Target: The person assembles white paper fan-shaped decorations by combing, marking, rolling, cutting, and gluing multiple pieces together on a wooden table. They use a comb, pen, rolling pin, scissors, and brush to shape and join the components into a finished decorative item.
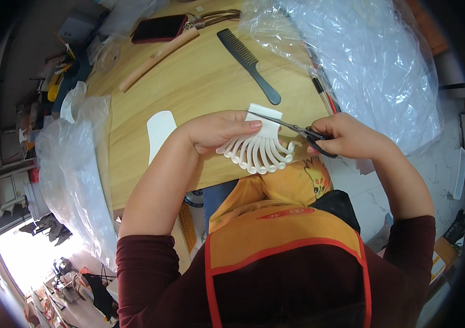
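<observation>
A white sheet piece with curled strips (266, 128) is pinched in my left hand (226, 129), the thumb lying across its front. Its lower part fans out into several narrow strips, each rolled up at the end. My right hand (345, 135) grips a pair of dark scissors (312, 134) by the handles. The scissor blades lie across the uncut upper part of the white piece, pointing left, with the tip near my left thumb. Whether the blades are fully closed is hard to see. Below the strips runs the near edge of the wooden table (199, 94).
A dark comb (253, 67) lies beyond my hands. Farther left are a wooden rod (158, 59) and a phone (159, 28). Another white piece (160, 133) sits beside my left forearm. Clear plastic bags (372, 69) cover the right side, near some pens (323, 95); more plastic (74, 164) hangs at left.
</observation>
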The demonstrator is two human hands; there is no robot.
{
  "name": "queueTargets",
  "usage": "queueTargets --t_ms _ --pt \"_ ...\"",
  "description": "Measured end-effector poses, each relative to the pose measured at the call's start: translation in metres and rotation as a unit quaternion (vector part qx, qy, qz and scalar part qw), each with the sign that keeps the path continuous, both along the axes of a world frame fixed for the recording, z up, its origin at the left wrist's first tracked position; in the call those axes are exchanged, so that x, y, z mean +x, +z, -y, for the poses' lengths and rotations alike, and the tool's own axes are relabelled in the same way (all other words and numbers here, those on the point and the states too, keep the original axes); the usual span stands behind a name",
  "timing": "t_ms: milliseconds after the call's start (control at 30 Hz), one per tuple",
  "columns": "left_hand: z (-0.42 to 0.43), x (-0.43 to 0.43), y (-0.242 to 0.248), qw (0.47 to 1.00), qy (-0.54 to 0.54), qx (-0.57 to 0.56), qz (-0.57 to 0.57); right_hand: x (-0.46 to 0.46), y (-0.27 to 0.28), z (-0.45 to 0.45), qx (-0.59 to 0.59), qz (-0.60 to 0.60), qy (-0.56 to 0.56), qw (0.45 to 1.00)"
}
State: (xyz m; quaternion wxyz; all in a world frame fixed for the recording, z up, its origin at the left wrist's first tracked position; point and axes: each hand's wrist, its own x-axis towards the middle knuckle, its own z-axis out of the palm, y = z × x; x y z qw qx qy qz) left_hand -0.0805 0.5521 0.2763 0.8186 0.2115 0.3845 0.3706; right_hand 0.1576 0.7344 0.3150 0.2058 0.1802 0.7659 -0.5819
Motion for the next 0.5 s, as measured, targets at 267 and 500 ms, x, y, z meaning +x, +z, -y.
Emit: queueTargets --t_ms 267,500 --pt "-0.006 -0.006 -0.008 0.998 -0.006 -0.02 -0.054 -0.016 0.002 -0.004 0.069 0.039 0.045 0.996" --pt "-0.01 -0.01 -0.013 0.998 0.025 -0.034 -0.041 -0.022 -0.01 -0.007 0.059 0.008 0.024 0.998"
